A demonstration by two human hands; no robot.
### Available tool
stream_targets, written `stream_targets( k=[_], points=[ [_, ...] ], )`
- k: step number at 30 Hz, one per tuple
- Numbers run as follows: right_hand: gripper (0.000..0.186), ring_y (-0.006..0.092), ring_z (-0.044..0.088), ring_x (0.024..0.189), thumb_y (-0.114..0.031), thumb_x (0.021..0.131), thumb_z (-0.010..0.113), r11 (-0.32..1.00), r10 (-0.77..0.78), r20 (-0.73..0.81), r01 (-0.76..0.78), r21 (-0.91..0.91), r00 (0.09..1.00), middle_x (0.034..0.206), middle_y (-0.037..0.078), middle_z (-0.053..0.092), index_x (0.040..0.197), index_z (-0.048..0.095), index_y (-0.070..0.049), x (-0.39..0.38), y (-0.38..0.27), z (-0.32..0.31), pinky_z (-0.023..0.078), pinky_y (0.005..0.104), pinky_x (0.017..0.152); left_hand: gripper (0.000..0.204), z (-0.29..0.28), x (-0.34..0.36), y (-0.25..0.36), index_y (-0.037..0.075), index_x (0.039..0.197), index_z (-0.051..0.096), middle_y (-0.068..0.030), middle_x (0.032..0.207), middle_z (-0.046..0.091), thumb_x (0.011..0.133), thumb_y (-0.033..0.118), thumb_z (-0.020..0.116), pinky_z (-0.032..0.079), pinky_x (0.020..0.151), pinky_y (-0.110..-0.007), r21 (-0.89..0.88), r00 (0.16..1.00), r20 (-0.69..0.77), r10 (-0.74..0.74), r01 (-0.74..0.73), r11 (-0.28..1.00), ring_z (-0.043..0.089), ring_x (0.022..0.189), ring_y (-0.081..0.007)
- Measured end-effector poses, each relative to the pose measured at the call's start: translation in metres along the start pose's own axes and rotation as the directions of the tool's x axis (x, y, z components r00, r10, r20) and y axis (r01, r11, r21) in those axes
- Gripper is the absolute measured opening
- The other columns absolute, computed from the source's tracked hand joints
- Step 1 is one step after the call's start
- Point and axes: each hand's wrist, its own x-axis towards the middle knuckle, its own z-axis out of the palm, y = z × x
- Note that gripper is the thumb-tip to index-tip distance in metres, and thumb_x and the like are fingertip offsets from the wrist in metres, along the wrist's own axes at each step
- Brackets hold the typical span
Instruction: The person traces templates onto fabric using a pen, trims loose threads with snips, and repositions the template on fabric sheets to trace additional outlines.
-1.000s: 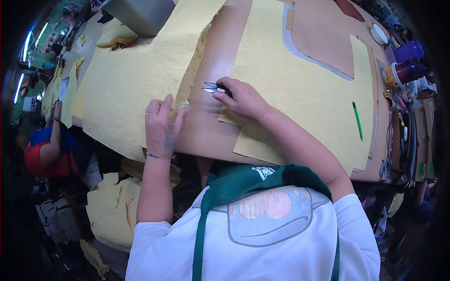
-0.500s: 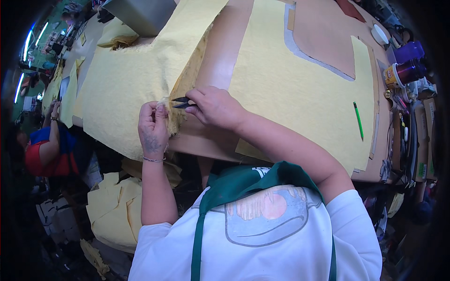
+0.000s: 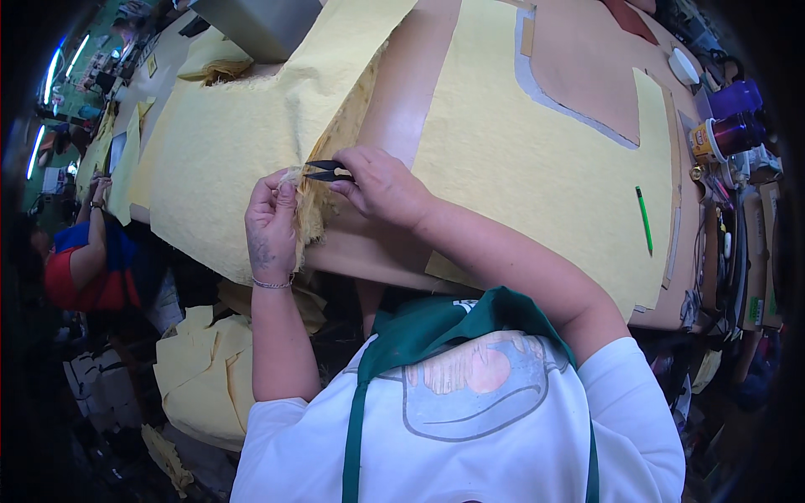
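- Yellow sheet [image 3: 222, 147] is lying across the tabletop [image 3: 402, 92]; the left hand [image 3: 272, 218] is pinching its frayed edge.
- Black snips [image 3: 323, 170] — right hand [image 3: 381, 186] gripping them — are pointing there.

We see fairly bright, even light across the table [image 3: 398, 109], with a pale sheen on its bare surface. White tube lights [image 3: 36, 152] glow at upper left. We find deep shadow below, bent edges and a blackened rim.
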Motion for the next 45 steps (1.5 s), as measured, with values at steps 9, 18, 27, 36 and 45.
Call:
stream_targets(
  k=[9, 18, 27, 36, 45],
  points=[
    [0.033, 0.0319, 0.052, 0.076, -0.019, 0.075, 0.061, 0.988, 0.019, 0.022, -0.022, 0.156, 1.000, 0.083, 0.015, 0.052, 0.098, 0.044, -0.002, -0.007, 0.007, 0.018, 0.043, 0.0377, 0.069, 0.020, 0.014, -0.002, 0.011, 0.001, 0.101, 0.052, 0.0021, 0.083, 0.052, 0.088, 0.015, 0.048, 0.034, 0.060, -0.013, -0.018, 0.999, -0.046, -0.023, 0.022, 1.000, 0.034, 0.061, -0.0015],
    [0.040, 0.0314, 0.054, 0.077, -0.017, 0.077, 0.061, 0.975, 0.049, -0.034, -0.041, 0.219, 0.998, 0.084, 0.018, 0.051, 0.105, 0.037, -0.002, -0.011, 0.000, 0.029, 0.044, 0.0367, 0.069, 0.018, 0.004, 0.000, 0.006, 0.002, 0.100, 0.053, -0.0029, 0.103, 0.054, 0.087, 0.013, 0.048, 0.036, 0.061, -0.013, -0.074, 0.999, -0.021, -0.044, 0.042, 0.996, 0.039, 0.064, -0.0007],
    [0.039, 0.0320, 0.056, 0.077, -0.017, 0.078, 0.060, 0.894, 0.287, -0.010, -0.265, 0.360, 0.958, 0.087, 0.020, 0.050, 0.104, 0.033, -0.005, -0.004, 0.003, 0.025, 0.045, 0.0377, 0.066, 0.017, 0.006, -0.001, 0.007, 0.002, 0.101, 0.052, -0.0055, 0.109, 0.052, 0.087, 0.012, 0.048, 0.042, 0.073, -0.015, -0.115, 0.999, -0.014, -0.051, 0.049, 0.992, 0.050, 0.082, -0.0031],
    [0.032, 0.0338, 0.054, 0.076, -0.017, 0.078, 0.060, 0.924, 0.247, -0.050, -0.219, 0.313, 0.968, 0.085, 0.019, 0.051, 0.098, 0.039, -0.004, -0.003, 0.003, 0.022, 0.044, 0.0370, 0.068, 0.029, -0.001, -0.001, 0.001, -0.002, 0.113, 0.045, -0.0092, 0.103, 0.054, 0.089, 0.014, 0.045, 0.040, 0.084, -0.024, -0.032, 1.000, 0.006, -0.025, 0.025, 0.999, 0.051, 0.095, -0.0109],
    [0.028, 0.0349, 0.055, 0.074, -0.017, 0.079, 0.058, 0.925, 0.298, 0.029, -0.297, 0.237, 0.954, 0.081, 0.021, 0.054, 0.095, 0.041, -0.003, -0.011, 0.009, 0.012, 0.044, 0.0367, 0.066, 0.011, -0.003, -0.004, -0.001, 0.005, 0.095, 0.050, -0.0112, 0.111, 0.051, 0.088, 0.012, 0.046, 0.041, 0.078, -0.022, -0.133, 0.994, -0.103, -0.020, 0.006, 0.991, 0.051, 0.101, -0.0161]
  ],
)
